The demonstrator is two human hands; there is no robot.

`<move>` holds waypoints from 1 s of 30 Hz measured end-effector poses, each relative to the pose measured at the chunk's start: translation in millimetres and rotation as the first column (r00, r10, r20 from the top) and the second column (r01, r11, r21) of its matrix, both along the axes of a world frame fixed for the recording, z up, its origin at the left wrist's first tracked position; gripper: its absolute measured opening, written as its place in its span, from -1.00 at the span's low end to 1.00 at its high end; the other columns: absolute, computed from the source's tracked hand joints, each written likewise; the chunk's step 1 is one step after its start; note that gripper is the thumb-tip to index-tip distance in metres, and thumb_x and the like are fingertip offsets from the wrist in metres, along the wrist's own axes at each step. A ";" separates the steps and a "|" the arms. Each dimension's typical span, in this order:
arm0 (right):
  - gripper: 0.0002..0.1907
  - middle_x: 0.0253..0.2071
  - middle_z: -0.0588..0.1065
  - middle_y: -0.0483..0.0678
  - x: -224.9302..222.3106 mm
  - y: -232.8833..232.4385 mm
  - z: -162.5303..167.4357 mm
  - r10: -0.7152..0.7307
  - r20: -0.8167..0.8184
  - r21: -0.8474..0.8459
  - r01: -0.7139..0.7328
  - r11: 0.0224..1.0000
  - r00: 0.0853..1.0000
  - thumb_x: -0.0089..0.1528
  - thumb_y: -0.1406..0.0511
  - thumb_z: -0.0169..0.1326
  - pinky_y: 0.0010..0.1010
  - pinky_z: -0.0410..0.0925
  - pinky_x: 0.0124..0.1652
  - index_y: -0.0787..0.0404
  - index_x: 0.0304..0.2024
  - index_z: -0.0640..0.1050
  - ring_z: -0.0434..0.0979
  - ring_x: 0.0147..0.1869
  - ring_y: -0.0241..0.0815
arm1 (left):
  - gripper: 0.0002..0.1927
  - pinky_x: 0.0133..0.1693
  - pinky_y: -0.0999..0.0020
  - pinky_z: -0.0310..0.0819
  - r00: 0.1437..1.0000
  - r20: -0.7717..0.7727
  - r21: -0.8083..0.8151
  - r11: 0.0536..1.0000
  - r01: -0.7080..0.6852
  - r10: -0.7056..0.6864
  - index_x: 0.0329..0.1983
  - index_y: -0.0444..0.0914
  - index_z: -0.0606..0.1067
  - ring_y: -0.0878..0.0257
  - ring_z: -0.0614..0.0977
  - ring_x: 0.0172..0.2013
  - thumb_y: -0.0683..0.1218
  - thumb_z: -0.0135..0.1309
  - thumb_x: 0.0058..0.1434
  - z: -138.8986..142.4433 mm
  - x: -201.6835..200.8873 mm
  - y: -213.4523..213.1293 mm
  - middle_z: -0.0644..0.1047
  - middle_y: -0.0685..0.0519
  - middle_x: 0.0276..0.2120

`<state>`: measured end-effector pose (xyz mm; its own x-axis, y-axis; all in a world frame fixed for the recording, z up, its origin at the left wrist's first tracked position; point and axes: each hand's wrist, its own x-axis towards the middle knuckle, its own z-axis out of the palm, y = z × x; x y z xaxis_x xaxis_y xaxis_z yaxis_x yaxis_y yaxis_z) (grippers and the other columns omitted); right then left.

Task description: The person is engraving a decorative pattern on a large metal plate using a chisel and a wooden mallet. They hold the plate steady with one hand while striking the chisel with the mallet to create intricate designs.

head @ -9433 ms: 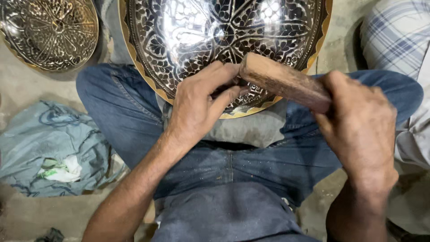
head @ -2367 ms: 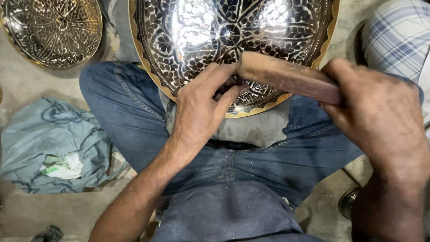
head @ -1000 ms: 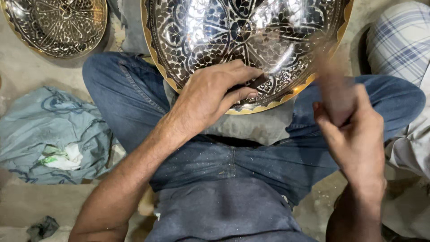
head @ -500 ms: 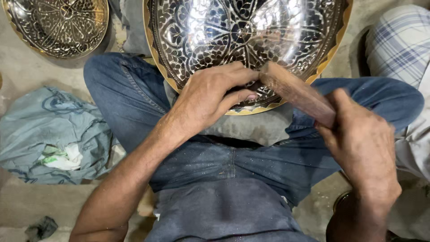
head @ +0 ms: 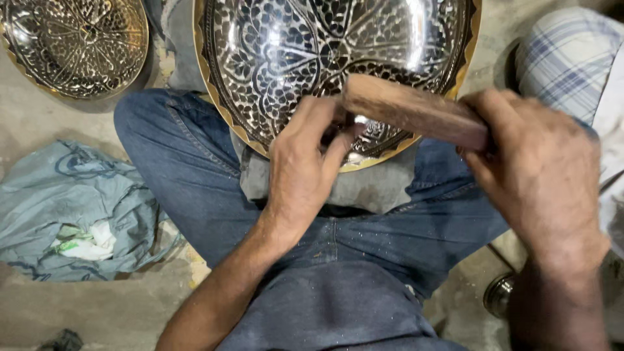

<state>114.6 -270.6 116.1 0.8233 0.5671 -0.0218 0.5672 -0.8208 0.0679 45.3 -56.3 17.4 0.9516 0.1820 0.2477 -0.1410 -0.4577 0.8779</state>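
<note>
A large round metal tray (head: 273, 58) with engraved black and silver floral work and a brass rim rests against my knees on a grey pad (head: 364, 188). My left hand (head: 302, 172) sits on the tray's near edge, fingers pinched together around something small that I cannot make out. My right hand (head: 539, 175) grips a brown wooden mallet (head: 409, 110), whose head lies just above my left fingers over the tray's lower rim. I sit cross-legged in blue jeans (head: 195, 188).
A second engraved tray (head: 71, 42) lies on the floor at the upper left. A crumpled grey-blue bag (head: 71, 214) with white scraps lies at the left. Checked cloth (head: 565, 58) is at the upper right. A small shiny metal object (head: 499, 296) sits by my right leg.
The mallet swung up and blurred a second ago, then came back down onto the spot by my left fingers. The left hand stayed on the tray's edge.
</note>
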 end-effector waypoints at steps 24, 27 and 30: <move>-0.63 -0.32 0.61 -0.06 31.5 -6.7 4.8 0.120 0.028 -0.357 -0.102 0.928 0.992 0.16 0.15 0.30 -0.28 0.52 -0.17 0.14 -0.09 0.50 0.67 -0.33 -0.15 | -0.69 -0.19 0.36 0.69 0.999 -0.049 -0.077 0.997 -0.005 0.002 0.16 -0.32 0.46 0.20 0.75 -0.17 -0.16 0.16 0.40 4.2 0.3 1.9 0.61 -0.05 -0.10; -0.61 -0.31 0.59 0.04 30.5 -6.6 3.7 -0.032 -0.095 0.030 0.035 0.999 0.995 0.23 0.20 0.31 -0.23 0.48 -0.22 0.23 -0.02 0.49 0.65 -0.27 -0.06 | -0.70 -0.21 0.36 0.68 0.997 -0.081 -0.079 0.997 -0.015 0.009 0.14 -0.31 0.48 0.22 0.76 -0.20 -0.15 0.18 0.39 5.6 -0.7 1.0 0.62 -0.03 -0.13; -0.62 -0.36 0.60 -0.07 29.5 -6.7 3.1 0.147 0.034 -0.302 -0.130 0.945 0.989 0.13 0.15 0.32 -0.18 0.50 -0.07 0.15 -0.12 0.51 0.66 -0.35 -0.16 | -0.69 -0.21 0.34 0.66 0.998 -0.062 -0.067 0.998 -0.020 0.015 0.15 -0.32 0.47 0.22 0.75 -0.21 -0.15 0.18 0.39 6.8 -0.8 1.0 0.61 -0.04 -0.13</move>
<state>144.1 -277.2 119.2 0.7420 0.6500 -0.1642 0.6622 -0.6721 0.3313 44.5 -55.3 24.1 0.9612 0.2131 0.1753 -0.0783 -0.3987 0.9137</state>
